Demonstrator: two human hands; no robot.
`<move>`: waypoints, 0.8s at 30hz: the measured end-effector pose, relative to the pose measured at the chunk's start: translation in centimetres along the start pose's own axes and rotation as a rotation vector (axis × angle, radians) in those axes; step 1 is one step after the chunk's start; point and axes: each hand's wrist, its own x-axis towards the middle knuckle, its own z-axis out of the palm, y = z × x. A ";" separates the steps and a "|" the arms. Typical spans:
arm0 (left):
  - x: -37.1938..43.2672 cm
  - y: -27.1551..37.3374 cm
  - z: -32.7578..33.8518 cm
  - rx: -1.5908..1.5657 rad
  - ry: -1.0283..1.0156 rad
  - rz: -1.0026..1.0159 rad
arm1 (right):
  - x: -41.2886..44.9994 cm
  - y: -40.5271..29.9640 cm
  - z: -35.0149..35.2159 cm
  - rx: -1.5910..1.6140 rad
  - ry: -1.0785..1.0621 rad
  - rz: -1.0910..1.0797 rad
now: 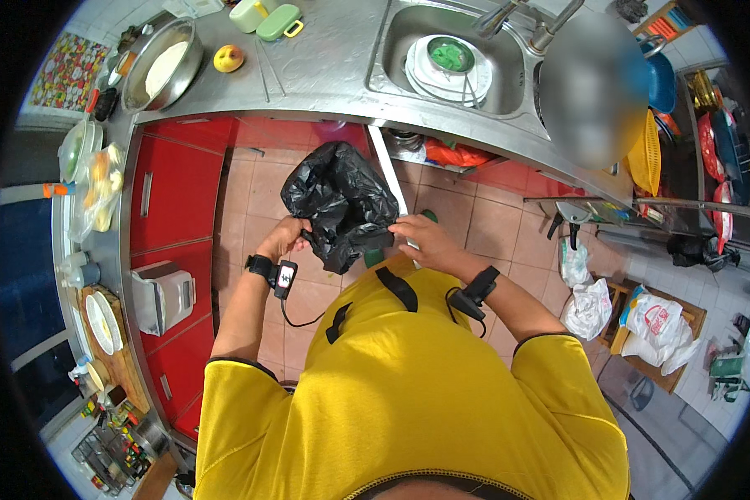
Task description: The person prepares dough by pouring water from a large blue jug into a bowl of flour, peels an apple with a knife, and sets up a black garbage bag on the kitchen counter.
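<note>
A black plastic bag (344, 200) hangs opened out in front of my body, below the edge of the steel counter. My left hand (285, 235) grips its left rim between thumb and fingers. At the opposite side, my right hand (428, 239) has its fingertips on the bag's right rim, close to the white edge of an open cabinet door (387, 169). The bag's mouth faces up towards me, and its inside is dark. Both wrists wear black straps with small devices.
A steel sink (506, 75) holds stacked white plates (415, 69) and a green-lined bowl (451, 55). On the counter (325, 75) are a steel basin (190, 62), a yellow fruit (228, 58) and chopsticks (269, 72). White plastic bags (656, 325) lie on a wooden stool at right.
</note>
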 end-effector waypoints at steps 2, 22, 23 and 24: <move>0.2 -0.2 0.8 0.026 0.039 -0.001 | -0.3 0.4 0.4 -0.048 -0.017 0.024; 1.4 1.2 3.2 0.240 -0.026 0.136 | -3.3 5.2 1.4 0.362 0.240 0.458; 1.5 1.1 3.1 0.223 -0.024 0.144 | -3.6 5.9 1.6 0.361 0.238 0.459; 1.8 0.8 2.9 0.217 -0.022 0.142 | -3.8 6.5 1.6 0.425 0.262 0.468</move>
